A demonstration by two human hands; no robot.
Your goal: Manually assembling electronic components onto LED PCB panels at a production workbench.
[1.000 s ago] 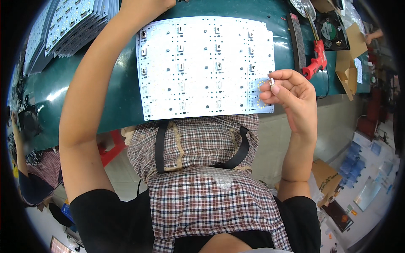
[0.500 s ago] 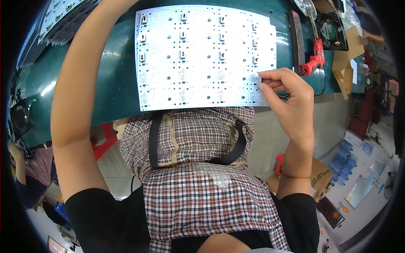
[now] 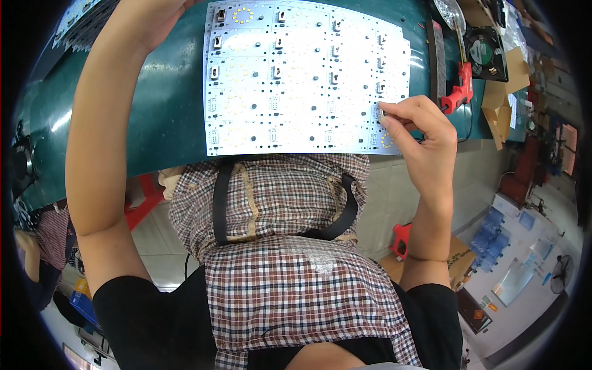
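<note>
A white circuit board panel (image 3: 296,92) lies on the green table. Small slide switches (image 3: 335,52) stand on it in rows across its far part; the two nearest rows have bare pads. At the panel's right side, my right hand (image 3: 427,126) pinches a small metal slide switch (image 3: 381,113) between thumb and fingertips, right at the pads of the fourth row. My left hand (image 3: 154,23) is beyond the panel's far left corner; its fingers run out of the picture at the top, so what they hold or touch is hidden.
Right of the panel are a dark metal bar (image 3: 436,61), a red-handled soldering iron (image 3: 459,89), a black fan (image 3: 485,52) and an open cardboard box (image 3: 495,111). Stacked boards (image 3: 83,24) stand at the far left. Another person's arm (image 3: 28,253) shows at the left edge.
The view has shifted slightly, and the panel appears a little farther right. More of my left hand shows at the top. My right hand stays at the same pads, fingertips still pinched.
</note>
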